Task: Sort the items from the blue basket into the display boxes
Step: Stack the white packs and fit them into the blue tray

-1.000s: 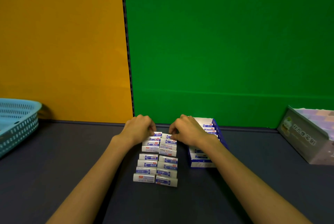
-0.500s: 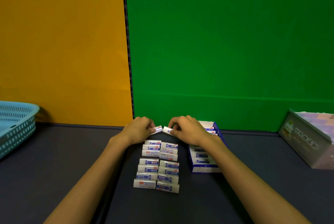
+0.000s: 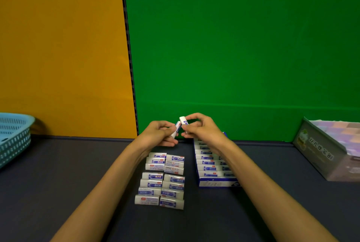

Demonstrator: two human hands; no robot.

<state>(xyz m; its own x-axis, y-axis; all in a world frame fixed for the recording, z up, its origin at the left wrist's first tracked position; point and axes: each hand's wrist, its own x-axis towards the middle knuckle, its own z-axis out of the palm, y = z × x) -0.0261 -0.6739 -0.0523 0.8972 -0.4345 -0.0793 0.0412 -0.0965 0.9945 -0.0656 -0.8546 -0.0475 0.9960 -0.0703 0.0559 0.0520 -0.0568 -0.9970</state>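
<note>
Basket [image 3: 13,140] at far left desk [image 3: 68,173] edge; left hand [image 3: 162,136] pinching one eraser [image 3: 176,129], right hand [image 3: 202,127] pinching another [image 3: 183,120], both raised above the loose erasers [image 3: 161,180] in two rows mid-desk. Step judged: carrying the pair to the blue box [image 3: 214,167], just right, part-filled under the right forearm; next move calls for slotting each upright into a free row. Open desk left and front; grey box [image 3: 329,150] near right edge.

left: bare table [image 3: 68,173] up to basket [image 3: 13,140] | centre: eraser rows [image 3: 163,179] | right: display box [image 3: 214,169], grey box [image 3: 327,150]

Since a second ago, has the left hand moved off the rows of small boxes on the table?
Yes. The left hand has lifted up and away from the rows of small boxes, now holding one small box above them.
</note>
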